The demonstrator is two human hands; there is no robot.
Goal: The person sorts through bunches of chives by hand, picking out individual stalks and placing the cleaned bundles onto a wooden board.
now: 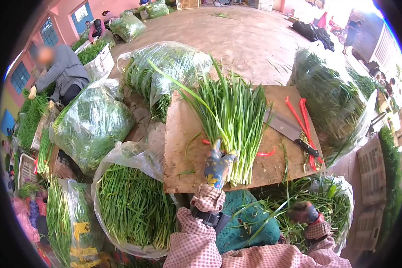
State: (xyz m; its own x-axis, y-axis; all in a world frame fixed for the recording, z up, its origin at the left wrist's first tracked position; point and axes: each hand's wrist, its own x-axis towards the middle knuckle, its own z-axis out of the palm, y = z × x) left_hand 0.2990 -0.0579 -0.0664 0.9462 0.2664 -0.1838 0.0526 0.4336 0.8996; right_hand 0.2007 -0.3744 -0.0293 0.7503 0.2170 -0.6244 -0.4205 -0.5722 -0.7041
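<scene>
Viewpoint: head-worn, above and behind the left hand (216,165).
Facing: forward and down, onto the tabletop (183,134) beyond it.
Nearness: close; fisheye edges probably distort.

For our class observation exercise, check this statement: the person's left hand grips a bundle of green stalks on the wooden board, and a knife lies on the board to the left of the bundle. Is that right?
Not quite. The head view shows the knife lying to the right of the bundle of green stalks, not the left. The left hand does grip the bundle on the wooden board.
</scene>
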